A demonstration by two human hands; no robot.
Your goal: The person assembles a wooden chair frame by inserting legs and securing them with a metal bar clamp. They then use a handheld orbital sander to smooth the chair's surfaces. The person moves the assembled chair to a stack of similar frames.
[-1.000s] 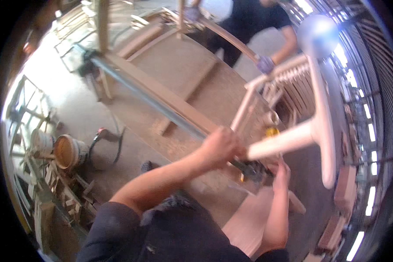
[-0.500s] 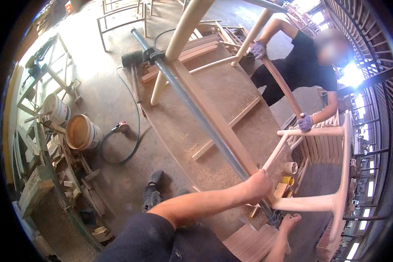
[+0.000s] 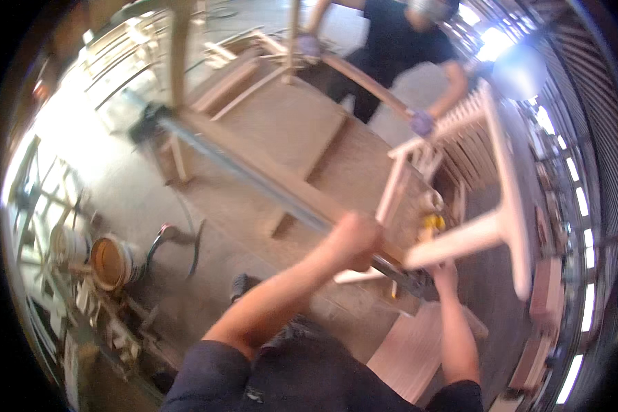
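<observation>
A long grey pipe clamp [image 3: 247, 175] lies along a pale wooden rail [image 3: 268, 165] of a chair frame, running from far left to near right. My left hand [image 3: 356, 240] is closed in a fist around the clamp's pipe near its close end, close against the rail. Beside the clamp's dark end [image 3: 408, 281] is my right hand [image 3: 445, 275]; its fingers are blurred and partly hidden by the frame. A thick pale chair part [image 3: 460, 240] joins a curved upright [image 3: 508, 206] to the right of my hands.
Across the workbench [image 3: 247, 134], a co-worker [image 3: 391, 55] in purple gloves holds a wooden bar [image 3: 367, 86]. A loose strip [image 3: 316, 168] lies on the bench. Buckets [image 3: 113, 264] and a hose [image 3: 198, 247] are on the floor at left. Flat boards [image 3: 412, 347] lie near my right arm.
The view has swung, so the bench and chair frame appear shifted up and left, with blur. My left fist stays on the clamp; my right hand has come up closer to the clamp's end.
</observation>
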